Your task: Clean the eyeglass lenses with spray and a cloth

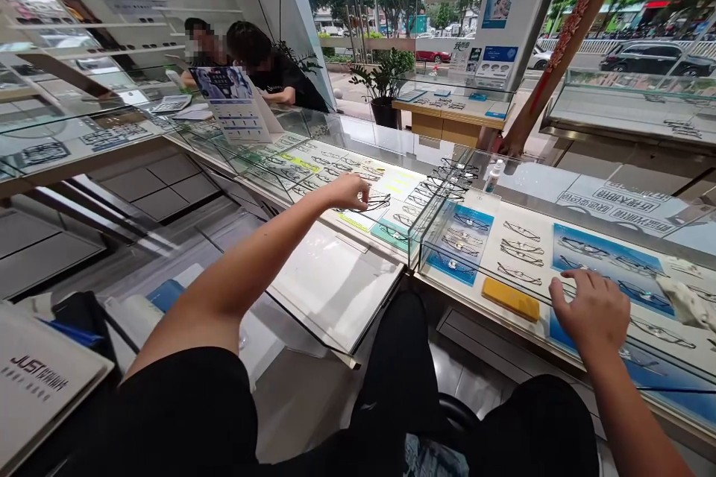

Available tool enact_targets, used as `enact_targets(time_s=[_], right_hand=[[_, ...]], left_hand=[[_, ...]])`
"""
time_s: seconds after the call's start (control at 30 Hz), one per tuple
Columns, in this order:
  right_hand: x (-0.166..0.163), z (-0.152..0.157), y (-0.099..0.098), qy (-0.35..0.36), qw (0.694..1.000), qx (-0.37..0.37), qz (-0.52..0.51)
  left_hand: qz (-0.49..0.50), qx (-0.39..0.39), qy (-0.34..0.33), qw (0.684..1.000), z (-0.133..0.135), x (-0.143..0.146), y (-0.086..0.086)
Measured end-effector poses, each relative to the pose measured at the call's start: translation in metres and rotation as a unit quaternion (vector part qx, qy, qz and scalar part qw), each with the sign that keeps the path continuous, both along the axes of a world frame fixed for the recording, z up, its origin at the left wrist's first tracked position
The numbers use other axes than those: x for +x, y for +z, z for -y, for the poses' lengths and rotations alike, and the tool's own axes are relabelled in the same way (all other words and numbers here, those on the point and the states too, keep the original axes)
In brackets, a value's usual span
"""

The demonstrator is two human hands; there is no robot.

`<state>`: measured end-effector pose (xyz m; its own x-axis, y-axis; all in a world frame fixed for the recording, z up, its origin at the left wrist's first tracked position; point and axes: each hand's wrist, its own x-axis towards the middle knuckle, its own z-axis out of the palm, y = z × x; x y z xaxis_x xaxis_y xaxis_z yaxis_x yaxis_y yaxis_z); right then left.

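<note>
Head view: glass display counter (369,140), one; white tray (335,283), one, jutting out in front; my right hand (596,309), fingers loosely spread over the counter's front edge; my left hand (351,192), fingers curled, whether pinching I cannot tell; dark eyeglasses (381,201), one pair, just beside it. Step, I judge: handling these; next calls for a light grip.

You count two hands of your own: one left hand (351,192) and one right hand (596,313). Before you are one yellow case (510,299), one small white bottle (494,177), one tent-shaped calendar (238,115) and one black plant pot (385,112). You see two other people (299,89). The glasses (450,180) overlap too much to count.
</note>
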<state>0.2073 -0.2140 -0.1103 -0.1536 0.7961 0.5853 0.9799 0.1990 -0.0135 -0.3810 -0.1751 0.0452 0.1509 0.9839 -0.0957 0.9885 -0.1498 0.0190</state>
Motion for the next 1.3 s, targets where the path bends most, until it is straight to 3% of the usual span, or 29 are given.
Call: enact_targets(time_s=[0.1,0.2,0.3,0.47,0.6,0.7,1.07,1.3], right_hand=[[0.000,0.000,0.000,-0.002,1.000,0.002,-0.001],[0.002,0.000,0.000,0.000,1.000,0.004,-0.004],[0.003,-0.001,0.000,0.004,1.000,0.006,-0.009],[0.004,-0.002,0.000,0.005,1.000,0.008,-0.010],[0.004,0.000,0.003,0.007,1.000,0.005,-0.016],[0.004,0.002,0.006,0.009,1.000,-0.010,-0.010],[0.005,0.005,0.005,0.004,1.000,-0.002,-0.008],[0.008,0.006,0.005,-0.008,1.000,0.015,0.022]], left_hand=[[0.000,-0.064,0.009,0.998,0.033,0.001,0.015],[-0.008,-0.154,0.016,0.988,0.062,0.007,0.016],[-0.001,-0.227,-0.001,0.974,0.083,0.016,-0.003],[0.024,-0.280,-0.035,0.959,0.090,0.019,-0.059],[0.023,-0.259,-0.034,0.965,0.074,0.008,-0.096],[-0.016,-0.207,-0.044,0.977,0.056,-0.004,-0.114],[-0.068,-0.029,-0.052,0.996,-0.008,-0.053,-0.154],[-0.068,0.003,-0.039,0.997,-0.057,-0.079,-0.168]])
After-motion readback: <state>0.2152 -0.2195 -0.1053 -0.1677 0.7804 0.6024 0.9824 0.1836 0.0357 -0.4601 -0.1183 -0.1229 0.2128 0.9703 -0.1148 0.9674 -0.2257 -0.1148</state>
